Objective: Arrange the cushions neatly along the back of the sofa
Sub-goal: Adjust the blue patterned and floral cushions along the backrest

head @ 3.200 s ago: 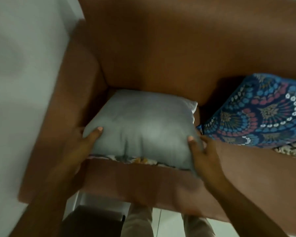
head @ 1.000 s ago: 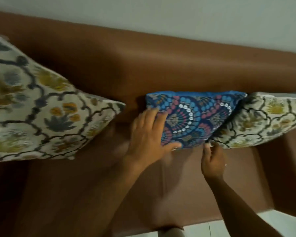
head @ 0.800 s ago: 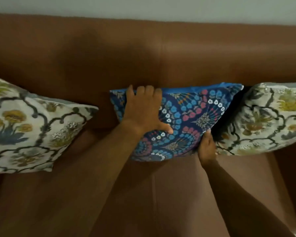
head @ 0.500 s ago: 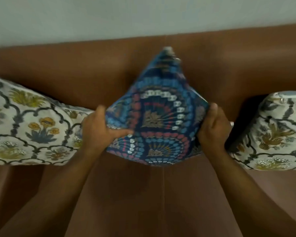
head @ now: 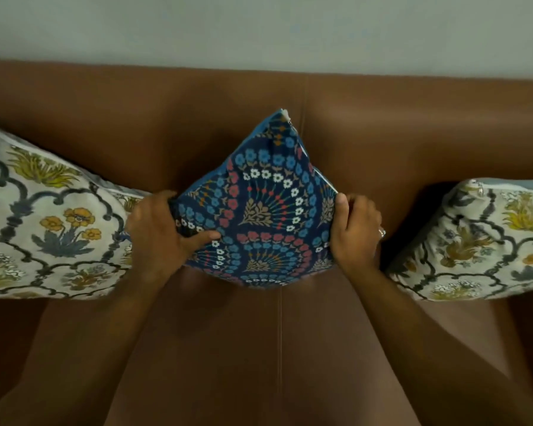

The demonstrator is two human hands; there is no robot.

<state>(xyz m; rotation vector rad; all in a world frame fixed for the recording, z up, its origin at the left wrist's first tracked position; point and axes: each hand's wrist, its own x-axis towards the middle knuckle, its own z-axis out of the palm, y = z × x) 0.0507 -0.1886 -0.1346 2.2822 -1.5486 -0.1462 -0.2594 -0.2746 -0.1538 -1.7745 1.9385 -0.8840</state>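
Note:
A blue patterned cushion stands on one corner like a diamond, against the middle of the brown sofa's backrest. My left hand grips its left corner, thumb across the front. My right hand, with a ring on it, grips the right corner. A cream floral cushion leans on the backrest at the left, touching my left hand. A second cream floral cushion leans at the right, a small gap from my right hand.
The brown sofa seat stretches below the cushions, with a seam down its middle. A pale wall rises behind the backrest.
The blue cushion lay flat beside the right floral cushion a second ago. Both hands have since turned it onto a corner and centred it between the two floral cushions.

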